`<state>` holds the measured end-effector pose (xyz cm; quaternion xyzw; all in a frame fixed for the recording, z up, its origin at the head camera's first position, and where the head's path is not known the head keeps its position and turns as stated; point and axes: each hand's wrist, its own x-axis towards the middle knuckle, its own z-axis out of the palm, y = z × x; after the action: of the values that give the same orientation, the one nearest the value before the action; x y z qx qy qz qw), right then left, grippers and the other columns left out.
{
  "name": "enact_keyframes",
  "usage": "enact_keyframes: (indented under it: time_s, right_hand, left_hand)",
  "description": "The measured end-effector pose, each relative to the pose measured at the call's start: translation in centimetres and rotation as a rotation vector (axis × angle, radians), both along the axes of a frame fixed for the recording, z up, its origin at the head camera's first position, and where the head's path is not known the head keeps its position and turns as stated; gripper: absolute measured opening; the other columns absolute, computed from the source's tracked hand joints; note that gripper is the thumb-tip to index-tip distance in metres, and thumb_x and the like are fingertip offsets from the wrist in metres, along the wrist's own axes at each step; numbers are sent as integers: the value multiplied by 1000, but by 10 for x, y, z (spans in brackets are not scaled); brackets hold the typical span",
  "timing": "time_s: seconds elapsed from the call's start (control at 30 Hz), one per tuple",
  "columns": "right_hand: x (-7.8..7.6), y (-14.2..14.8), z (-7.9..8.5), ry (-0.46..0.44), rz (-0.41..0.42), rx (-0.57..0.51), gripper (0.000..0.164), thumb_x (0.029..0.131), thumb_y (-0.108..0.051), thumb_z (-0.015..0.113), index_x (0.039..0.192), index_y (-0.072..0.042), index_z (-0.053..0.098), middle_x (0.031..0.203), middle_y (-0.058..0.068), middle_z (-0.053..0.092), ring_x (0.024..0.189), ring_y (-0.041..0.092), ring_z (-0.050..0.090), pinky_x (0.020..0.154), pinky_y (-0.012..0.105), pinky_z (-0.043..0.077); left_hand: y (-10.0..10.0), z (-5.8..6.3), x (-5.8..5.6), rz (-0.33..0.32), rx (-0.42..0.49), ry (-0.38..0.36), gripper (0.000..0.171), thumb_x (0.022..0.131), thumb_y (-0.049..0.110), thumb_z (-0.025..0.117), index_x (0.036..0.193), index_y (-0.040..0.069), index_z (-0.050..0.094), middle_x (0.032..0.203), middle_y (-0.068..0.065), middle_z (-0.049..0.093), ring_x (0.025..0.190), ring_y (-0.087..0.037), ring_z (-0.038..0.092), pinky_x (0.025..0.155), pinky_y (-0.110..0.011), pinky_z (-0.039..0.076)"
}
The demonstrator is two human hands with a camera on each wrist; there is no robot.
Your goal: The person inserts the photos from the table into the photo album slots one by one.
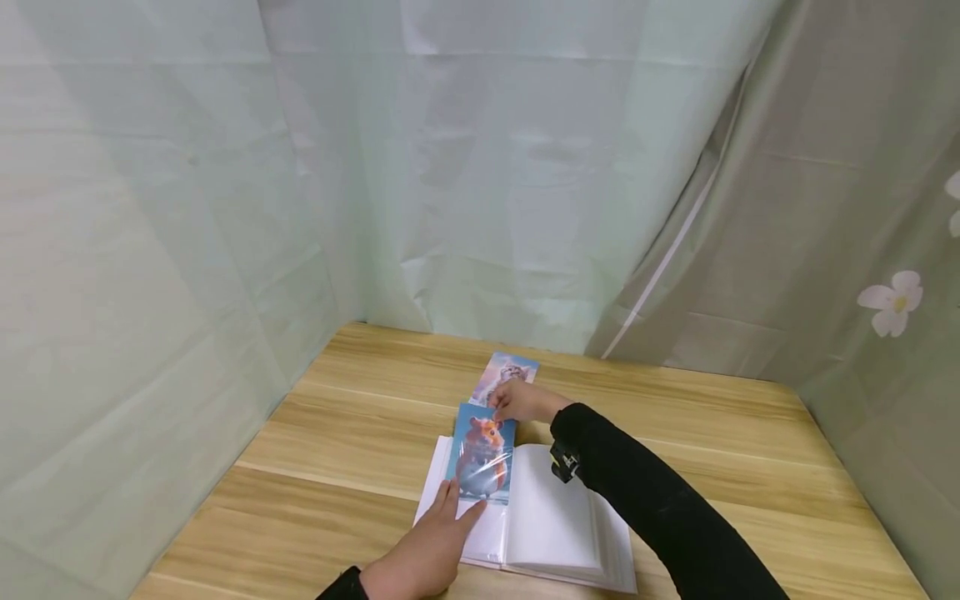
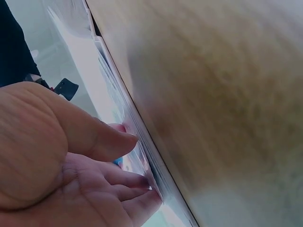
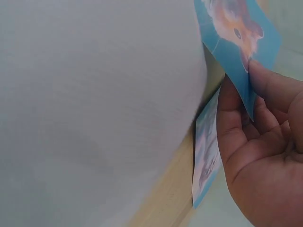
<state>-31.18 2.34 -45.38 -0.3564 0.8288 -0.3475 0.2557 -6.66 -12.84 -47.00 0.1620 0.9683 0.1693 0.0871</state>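
A photo album [image 1: 555,508] with white pages lies spread on the wooden table. A blue picture card of a hamster [image 1: 480,458] lies over its left page, its lower part under the clear pocket film and its top past the page's upper edge. My right hand [image 1: 521,402] pinches the card's top right corner between thumb and fingers, as the right wrist view [image 3: 265,137] also shows. On the left page, my left hand [image 1: 435,537] rests with fingers and thumb extended, fingertips at the pocket near the card's lower end. Its thumb [image 2: 104,137] stands apart from the fingers in the left wrist view.
Another picture card, pink and blue with a cat [image 1: 506,373], lies behind the album, partly covered by the right hand and the hamster card. Pale curtains [image 1: 487,167] hang around the back and sides of the table [image 1: 315,450].
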Motion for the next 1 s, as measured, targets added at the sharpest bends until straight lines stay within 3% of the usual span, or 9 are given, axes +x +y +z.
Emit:
enact_keyframes:
  time_s: [0.2,0.43,0.7,1.0]
  right_hand:
    - [4,0,1,-29,-6,19,4,92,4,67,88,2,68,76,4,67,63,12,50,55,22,36]
    - [9,-1,-2,-12,-5,61,6,92,3,67,88,-1,67,78,4,68,71,13,58,66,22,47]
    - [16,-4,-5,32,-12,129,2,92,0,69,94,-2,70,80,-1,67,74,11,56,69,25,48]
    - [21,-5,-6,-14,8,111,5,91,4,67,93,0,69,79,2,69,74,11,62,70,25,52]
  left_hand:
    - [0,0,-3,-1,6,-17,69,81,-14,62,145,7,51,148,-44,30,141,-55,27,102,-55,45]
    - [1,0,-4,-5,13,-22,67,82,-13,61,145,8,52,147,-43,31,140,-54,28,101,-56,46]
    - [1,3,-6,9,26,-62,66,84,-14,59,146,8,51,149,-42,30,142,-53,26,102,-55,45]
    - [1,3,-7,9,27,-66,66,84,-14,59,146,8,51,150,-41,29,143,-53,23,104,-56,43]
